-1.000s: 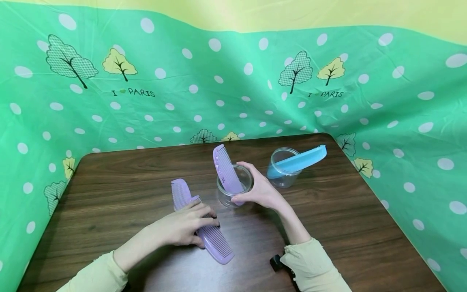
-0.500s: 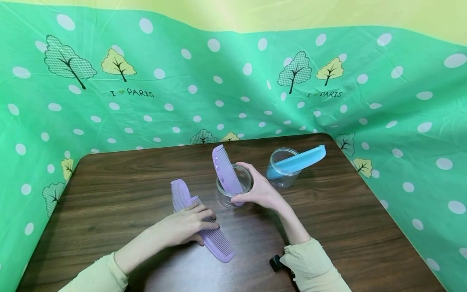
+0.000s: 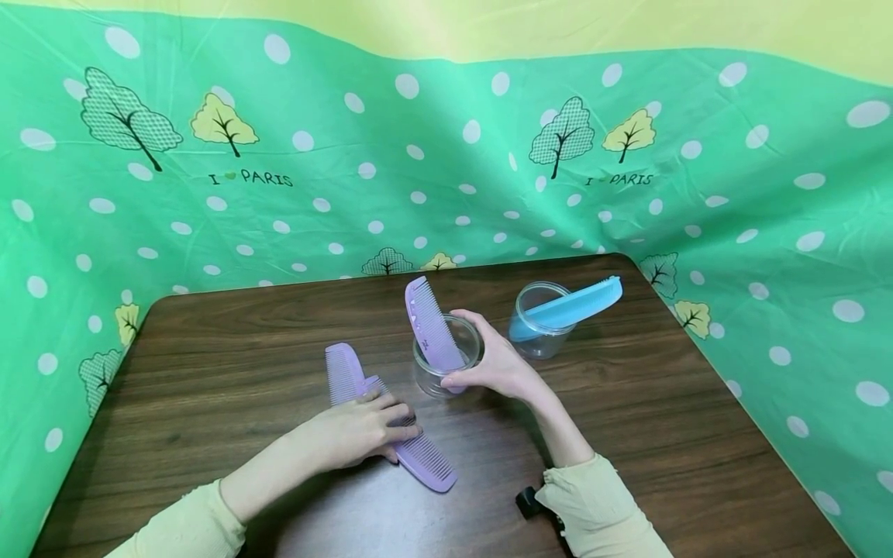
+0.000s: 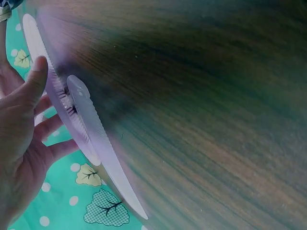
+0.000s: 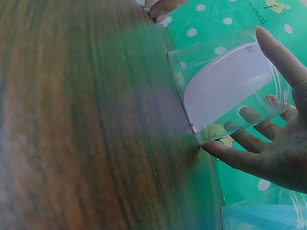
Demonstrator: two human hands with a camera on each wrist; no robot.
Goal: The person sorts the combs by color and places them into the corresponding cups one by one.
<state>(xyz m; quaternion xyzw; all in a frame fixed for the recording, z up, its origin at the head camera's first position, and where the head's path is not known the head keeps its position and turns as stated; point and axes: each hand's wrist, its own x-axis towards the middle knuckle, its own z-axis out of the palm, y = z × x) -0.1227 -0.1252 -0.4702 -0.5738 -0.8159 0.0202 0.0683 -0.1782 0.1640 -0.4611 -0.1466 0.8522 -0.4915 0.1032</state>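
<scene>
My left hand [image 3: 356,434] grips a purple comb [image 3: 431,465] across its middle, thumb on the near side and fingers over it. Part of that comb is hidden by the hand. A second purple comb [image 3: 344,372] lies on the table just beyond, its near end close against the first. My right hand [image 3: 498,368] holds a clear jar [image 3: 427,381] by its side, fingers spread around the wall. Inside leans a third purple comb [image 3: 431,322], its upper half sticking out over the rim; the right wrist view shows its lower end [image 5: 225,86] through the clear wall.
Behind and right of my right hand stands another clear jar [image 3: 544,346] with a light blue comb [image 3: 579,306] slanting out to the right. The dark wooden table [image 3: 244,349] is backed by a green dotted curtain [image 3: 314,225].
The near end of the gripped comb has swung slightly right and away from me under my left hand. My right hand, both jars and the other combs hold their places.
</scene>
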